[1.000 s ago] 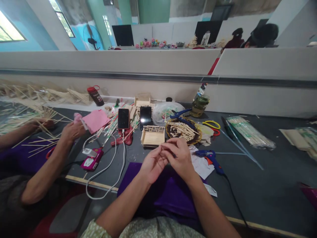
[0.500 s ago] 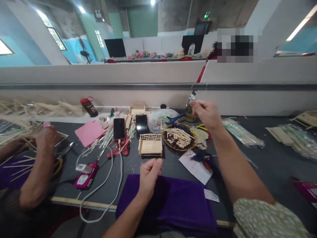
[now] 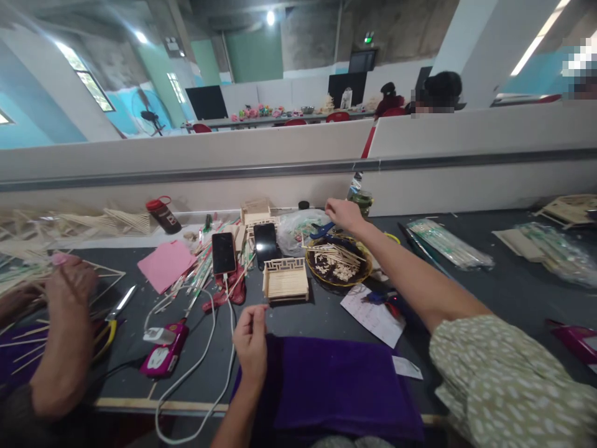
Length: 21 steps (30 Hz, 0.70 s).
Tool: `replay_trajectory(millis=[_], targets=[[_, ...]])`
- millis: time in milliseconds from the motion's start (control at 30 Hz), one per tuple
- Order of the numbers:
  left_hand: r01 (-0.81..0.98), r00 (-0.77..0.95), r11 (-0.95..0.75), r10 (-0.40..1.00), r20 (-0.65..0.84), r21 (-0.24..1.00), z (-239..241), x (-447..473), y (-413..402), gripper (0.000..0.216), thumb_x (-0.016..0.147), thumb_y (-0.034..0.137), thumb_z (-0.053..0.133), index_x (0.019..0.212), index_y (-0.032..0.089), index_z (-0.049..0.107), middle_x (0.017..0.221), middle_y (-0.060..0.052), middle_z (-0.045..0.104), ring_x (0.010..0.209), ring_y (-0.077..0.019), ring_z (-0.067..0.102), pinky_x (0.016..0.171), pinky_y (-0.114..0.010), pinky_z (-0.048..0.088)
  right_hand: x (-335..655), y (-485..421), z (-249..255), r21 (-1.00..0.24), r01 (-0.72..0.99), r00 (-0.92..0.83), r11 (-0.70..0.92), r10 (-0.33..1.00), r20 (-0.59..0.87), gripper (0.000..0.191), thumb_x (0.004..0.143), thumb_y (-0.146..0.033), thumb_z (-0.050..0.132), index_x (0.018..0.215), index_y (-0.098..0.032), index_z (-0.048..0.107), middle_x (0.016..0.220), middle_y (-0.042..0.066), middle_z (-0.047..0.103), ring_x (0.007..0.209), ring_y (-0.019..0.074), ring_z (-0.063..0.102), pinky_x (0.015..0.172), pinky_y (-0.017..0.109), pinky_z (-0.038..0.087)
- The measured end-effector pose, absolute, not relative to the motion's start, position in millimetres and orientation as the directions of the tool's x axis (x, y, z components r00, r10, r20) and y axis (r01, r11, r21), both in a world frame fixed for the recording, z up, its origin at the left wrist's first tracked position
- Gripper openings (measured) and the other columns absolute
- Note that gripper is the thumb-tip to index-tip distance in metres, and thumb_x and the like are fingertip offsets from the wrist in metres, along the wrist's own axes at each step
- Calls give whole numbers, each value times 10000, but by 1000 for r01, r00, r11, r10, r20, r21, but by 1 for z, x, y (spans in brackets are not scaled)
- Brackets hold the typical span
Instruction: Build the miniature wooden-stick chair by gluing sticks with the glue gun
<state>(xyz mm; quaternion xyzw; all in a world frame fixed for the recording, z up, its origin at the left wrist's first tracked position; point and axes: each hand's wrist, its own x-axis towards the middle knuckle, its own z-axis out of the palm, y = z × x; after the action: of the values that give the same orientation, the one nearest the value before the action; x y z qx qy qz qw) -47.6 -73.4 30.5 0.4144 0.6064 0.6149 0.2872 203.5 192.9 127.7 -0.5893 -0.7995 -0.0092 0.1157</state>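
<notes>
My left hand (image 3: 250, 341) is closed in a pinch above the left edge of the purple cloth (image 3: 336, 386); anything between its fingertips is too small to make out. In front of it stands a miniature bench of thin wooden sticks (image 3: 285, 280), upright and touched by neither hand. My right hand (image 3: 346, 215) reaches over the far rim of a yellow-edged basket (image 3: 368, 269), beside the blue-handled pliers (image 3: 321, 231) and a clear plastic bag (image 3: 298, 231). Its fingers curl downward, and whatever they hold is hidden. Cut wooden sticks (image 3: 340, 258) lie in the basket.
Two phones (image 3: 224, 254) lie left of the bench, one with a white cable (image 3: 205, 364) running to a purple power strip (image 3: 165, 351). Scissors (image 3: 116, 314) and a co-worker's hand (image 3: 69, 286) are at the left. Bagged sticks (image 3: 450, 244) lie right. A low partition (image 3: 186, 155) closes the back.
My right hand has moved left and down from beside the bottle to the basket's far rim. My left hand has shifted left, away from the bench's front. The camera view has tilted and shifted slightly.
</notes>
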Motion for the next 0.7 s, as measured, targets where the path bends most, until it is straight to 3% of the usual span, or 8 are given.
replay_trajectory(millis=[67, 133, 233, 367, 500, 700], targets=[[145, -541, -141, 817, 198, 979, 21, -51, -67, 253, 922, 452, 581, 910, 209, 649, 745, 7, 570, 713, -139, 550, 695, -235, 449, 224, 178, 119, -107, 926, -348, 362, 928, 131, 405, 907, -170, 538, 1304, -176, 615, 1278, 150, 659, 1088, 252, 641, 823, 284, 446], [153, -596, -187, 765, 242, 970, 12, -53, -58, 252, 894, 435, 628, 1017, 216, 617, 982, -30, 624, 919, -161, 602, 856, -265, 476, 241, 161, 105, -106, 907, -405, 407, 914, 35, 285, 899, -176, 551, 1130, -210, 715, 1125, 98, 730, 993, 225, 667, 754, 254, 439], [175, -589, -168, 772, 239, 970, -2, -55, -44, 464, 845, 434, 685, 1235, 234, 531, 1277, -87, 549, 1206, -214, 541, 1010, -331, 452, 256, 138, 80, -121, 876, -479, 467, 872, -102, 164, 865, -207, 607, 878, -214, 771, 909, 70, 762, 861, 212, 681, 686, 245, 421], [135, -548, -69, 826, 133, 988, -16, -62, -21, 635, 805, 429, 716, 1346, 224, 455, 1445, -140, 458, 1351, -270, 454, 1101, -417, 397, 254, 127, 52, -168, 839, -541, 517, 823, -171, 209, 828, -172, 627, 958, -224, 783, 956, 67, 770, 894, 207, 680, 733, 239, 426], [-1, -456, 24, 889, -21, 1000, -26, -63, -2, 719, 719, 380, 791, 1341, 202, 477, 1449, -157, 493, 1338, -297, 493, 1084, -416, 426, 242, 130, 37, -210, 814, -577, 542, 798, -176, 299, 805, -135, 609, 1021, -240, 787, 993, 63, 767, 916, 215, 673, 740, 235, 421], [9, -409, -29, 912, 31, 1000, -36, -57, 3, 594, 714, 347, 761, 1244, 156, 571, 1212, -119, 661, 1030, -232, 655, 964, -395, 499, 240, 127, 34, -298, 782, -591, 547, 803, -80, 194, 772, -81, 599, 779, -194, 757, 880, 89, 740, 869, 233, 650, 729, 267, 415]])
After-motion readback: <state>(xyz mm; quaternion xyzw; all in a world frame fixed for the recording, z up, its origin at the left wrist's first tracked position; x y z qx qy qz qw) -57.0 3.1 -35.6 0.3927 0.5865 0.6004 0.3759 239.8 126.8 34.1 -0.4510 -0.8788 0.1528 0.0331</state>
